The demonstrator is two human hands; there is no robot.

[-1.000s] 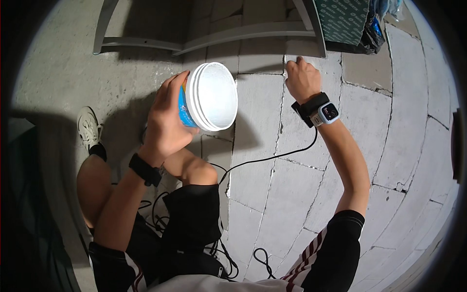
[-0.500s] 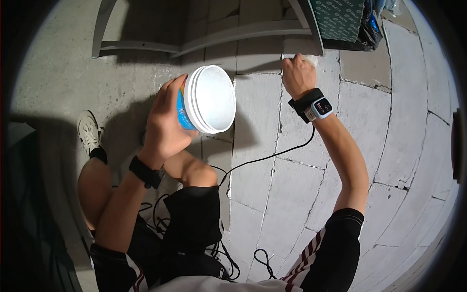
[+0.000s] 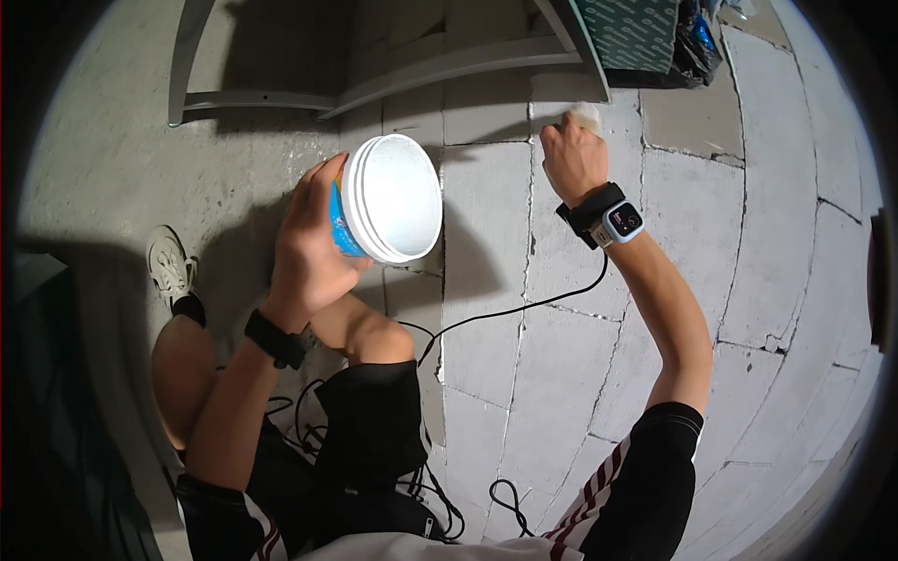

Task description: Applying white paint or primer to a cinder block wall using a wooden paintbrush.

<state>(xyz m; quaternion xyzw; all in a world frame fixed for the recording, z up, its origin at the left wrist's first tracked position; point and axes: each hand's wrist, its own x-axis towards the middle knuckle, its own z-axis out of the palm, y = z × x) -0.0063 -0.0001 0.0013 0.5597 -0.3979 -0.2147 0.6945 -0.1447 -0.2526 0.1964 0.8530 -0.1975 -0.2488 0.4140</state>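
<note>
My left hand (image 3: 313, 238) is closed around the side of a round white plastic tub (image 3: 355, 217) with a blue and orange label. The tub is tilted so its open mouth faces up and to the right, and its inside is white. Farther off to the right, my right hand (image 3: 575, 157) is a fist on what looks like a paintbrush (image 3: 586, 116). Only its pale, whitish end shows past my knuckles, against the block surface; the handle is hidden in my grip. The blocks (image 3: 585, 369) below that hand are coated white.
A grey frame with legs (image 3: 449, 73) stands across the far side. Beside it are a green patterned box (image 3: 629, 35) and a black plastic bag (image 3: 700, 56). A black cable (image 3: 505, 306) runs from my right wrist toward loops near my knee. Bare grey-beige patches (image 3: 692, 122) show between white blocks.
The whole view has shifted slightly. The tub has moved a little left and turned slightly, and my right hand with the brush has come a little nearer to me.
</note>
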